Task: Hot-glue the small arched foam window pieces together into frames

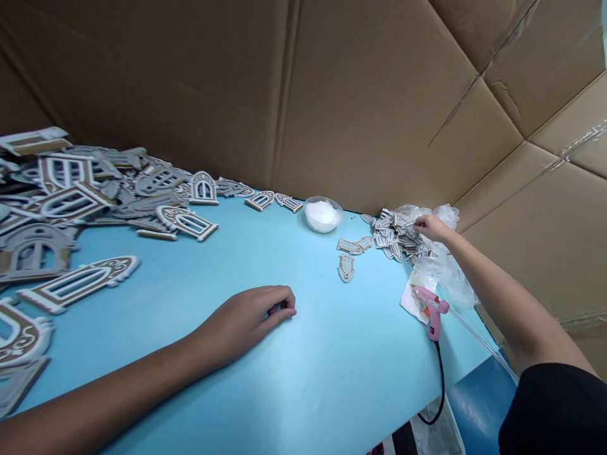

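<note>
My left hand (pixel 258 316) rests on the blue table with its fingers curled toward the thumb and nothing visible in them. Out to the far right, my right hand (pixel 427 227) pinches at the edge of a pile of small window-shaped cutouts (pixel 391 237). Its fingertips close on one of these pieces, though the piece blends into the pile. Nearer me, a small arched window cutout (pixel 346 268) lies apart, with two more (pixel 349 246) just behind it.
Larger white-and-brown arched window cutouts (pixel 78 281) are heaped at the left. A bowl of white material (pixel 322 215) stands at the back. Near the right edge lie a pink glue gun (pixel 432 313) with a black cord and clear plastic bags (pixel 448 272). Cardboard walls (pixel 360 114) enclose the table.
</note>
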The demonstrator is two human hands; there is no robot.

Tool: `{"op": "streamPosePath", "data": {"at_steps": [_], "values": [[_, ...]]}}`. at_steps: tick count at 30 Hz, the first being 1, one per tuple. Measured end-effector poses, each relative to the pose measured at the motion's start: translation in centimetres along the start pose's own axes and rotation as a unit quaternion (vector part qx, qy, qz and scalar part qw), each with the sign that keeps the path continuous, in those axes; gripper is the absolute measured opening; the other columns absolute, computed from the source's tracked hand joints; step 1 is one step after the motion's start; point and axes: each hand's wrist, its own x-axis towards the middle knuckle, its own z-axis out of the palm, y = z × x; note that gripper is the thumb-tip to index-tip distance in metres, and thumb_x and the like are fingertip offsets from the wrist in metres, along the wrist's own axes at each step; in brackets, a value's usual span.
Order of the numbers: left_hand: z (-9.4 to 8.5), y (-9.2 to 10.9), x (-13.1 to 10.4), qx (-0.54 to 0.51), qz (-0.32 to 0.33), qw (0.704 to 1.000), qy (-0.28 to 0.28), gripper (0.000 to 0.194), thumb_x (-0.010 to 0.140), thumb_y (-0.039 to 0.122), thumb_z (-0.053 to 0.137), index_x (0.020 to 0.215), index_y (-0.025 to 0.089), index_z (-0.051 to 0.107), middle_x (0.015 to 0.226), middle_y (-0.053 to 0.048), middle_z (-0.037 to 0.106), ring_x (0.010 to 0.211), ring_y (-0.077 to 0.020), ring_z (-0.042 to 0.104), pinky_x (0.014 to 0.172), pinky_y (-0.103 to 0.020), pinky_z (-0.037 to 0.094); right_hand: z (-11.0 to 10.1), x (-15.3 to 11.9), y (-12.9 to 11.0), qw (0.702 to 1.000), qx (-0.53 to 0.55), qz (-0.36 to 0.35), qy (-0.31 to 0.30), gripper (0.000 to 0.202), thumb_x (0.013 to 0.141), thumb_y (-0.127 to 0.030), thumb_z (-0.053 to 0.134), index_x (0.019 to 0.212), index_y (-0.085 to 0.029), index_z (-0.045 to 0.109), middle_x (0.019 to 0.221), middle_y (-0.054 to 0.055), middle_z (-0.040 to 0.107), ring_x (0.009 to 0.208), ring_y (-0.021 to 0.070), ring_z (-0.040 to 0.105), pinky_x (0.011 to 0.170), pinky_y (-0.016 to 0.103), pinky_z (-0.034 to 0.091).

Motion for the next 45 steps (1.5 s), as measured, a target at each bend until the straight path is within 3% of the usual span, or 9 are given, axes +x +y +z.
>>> {"op": "streamPosePath", "data": {"at_steps": [9,17,21,24,27,32,35,39,45], "values": [[0.3,-1.1,0.3,0.008,0.007,1.0,-0.01,0.04,0.095,0.055,0.042,0.085,0.024,0.065,0.076,-0.002,0.069,0.071,-0.0208,0.061,0.069,-0.029,0.045,-0.7,2.1,1.2,0.995,0.007,0.094,0.041,0.033,0.101,-0.039,0.063,0.128,-0.018,0.064,0.132,0.011,0.065,0.113,0.0233,0.066,0.097,0.046,0.057],[0.7,-1.7,0.5,0.006,0.015,1.0,-0.012,0.043,0.094,0.059,0.041,0.087,0.025,0.065,0.079,-0.002,0.071,0.071,-0.0216,0.063,0.067,-0.029,0.045,2.1,-4.2,2.4,0.994,0.012,0.041,-0.103,0.026,0.101,-0.039,0.065,0.116,-0.017,0.068,0.116,0.007,0.07,0.098,0.0186,0.069,0.088,0.039,0.06],[-0.2,-0.4,0.4,-0.002,0.008,1.0,-0.019,0.039,0.094,0.056,0.044,0.085,0.025,0.065,0.082,-0.003,0.073,0.073,-0.0223,0.065,0.066,-0.029,0.045,4.2,-6.7,3.1,0.993,0.01,0.051,-0.107,0.026,0.1,-0.038,0.065,0.115,-0.017,0.068,0.115,0.007,0.07,0.099,0.0188,0.069,0.088,0.039,0.06],[-0.5,0.0,0.4,-0.006,0.004,1.0,-0.028,0.038,0.094,0.056,0.045,0.085,0.025,0.065,0.085,-0.004,0.074,0.076,-0.0227,0.066,0.066,-0.029,0.046,4.0,-7.5,4.5,0.993,0.009,0.097,-0.061,0.025,0.101,-0.039,0.064,0.113,-0.017,0.069,0.114,0.006,0.07,0.096,0.0181,0.069,0.085,0.037,0.06],[-0.1,-0.6,0.5,-0.004,0.006,1.0,-0.017,0.042,0.094,0.06,0.044,0.085,0.025,0.065,0.082,-0.004,0.073,0.074,-0.0227,0.064,0.065,-0.029,0.046,1.7,-7.8,7.1,0.984,0.005,0.174,0.029,0.023,0.101,-0.039,0.063,0.109,-0.018,0.069,0.111,0.006,0.07,0.093,0.0174,0.068,0.084,0.036,0.059],[0.4,-0.9,0.2,-0.01,0.004,1.0,0.0,0.042,0.095,0.059,0.044,0.084,0.025,0.066,0.078,-0.003,0.071,0.071,-0.022,0.063,0.067,-0.03,0.046,-3.1,-7.9,11.3,0.924,-0.001,0.307,0.229,0.019,0.102,-0.031,0.06,0.112,-0.016,0.065,0.115,0.008,0.067,0.101,0.0194,0.064,0.089,0.038,0.055],[0.0,-0.1,0.0,-0.016,-0.005,1.0,0.006,0.037,0.097,0.054,0.045,0.085,0.025,0.065,0.081,-0.002,0.072,0.073,-0.0214,0.063,0.069,-0.03,0.046,-4.4,-7.0,12.1,0.888,0.003,0.343,0.306,0.023,0.102,-0.031,0.059,0.118,-0.016,0.062,0.122,0.009,0.063,0.105,0.0211,0.062,0.09,0.04,0.054],[-0.4,-0.1,0.1,-0.015,-0.003,1.0,-0.026,0.035,0.098,0.052,0.047,0.086,0.025,0.065,0.084,-0.003,0.073,0.076,-0.0223,0.064,0.069,-0.03,0.046,-3.7,-4.5,11.2,0.896,0.025,0.309,0.317,0.029,0.102,-0.036,0.061,0.124,-0.018,0.063,0.132,0.01,0.061,0.11,0.0225,0.063,0.094,0.043,0.056],[-0.3,-1.2,0.3,-0.004,-0.006,0.999,-0.046,0.035,0.098,0.052,0.047,0.088,0.025,0.067,0.087,-0.004,0.072,0.078,-0.0229,0.066,0.07,-0.03,0.048,-0.6,0.0,7.8,0.969,0.045,0.139,0.199,0.029,0.1,-0.036,0.065,0.124,-0.018,0.066,0.133,0.01,0.064,0.117,0.0239,0.064,0.101,0.047,0.054]]}}
